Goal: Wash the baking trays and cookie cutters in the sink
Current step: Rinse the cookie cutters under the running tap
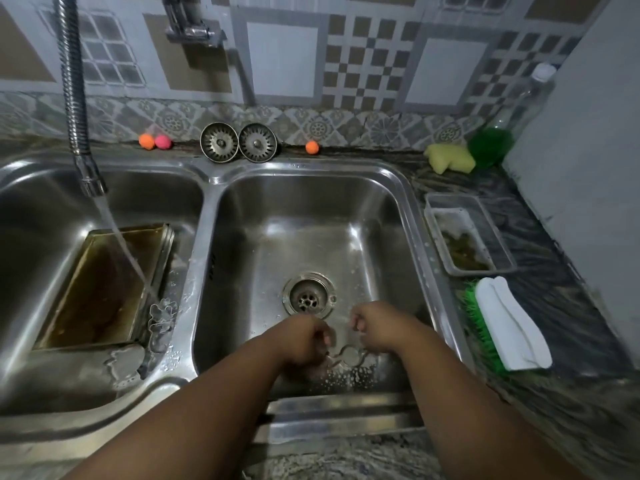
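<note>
In the right basin (311, 209) of a steel double sink, both my hands hold a thin metal cookie cutter (349, 355) low near the front wall. My left hand (304, 341) is closed on its left end and my right hand (375, 329) grips its right side. A brown-stained rectangular baking tray (104, 289) lies in the left basin under running water from the flexible tap (90, 174). Two more metal cutters sit beside the tray: one (161, 320) at its right edge, another (124, 360) flat in front of it.
Two sink strainers (239, 142) and small orange and pink balls stand on the back ledge. On the right counter are a yellow sponge (448, 159), a green scrubber (490, 147), a clear plastic bottle, a clear dirty container (467, 237) and a green-bristled white brush (502, 323).
</note>
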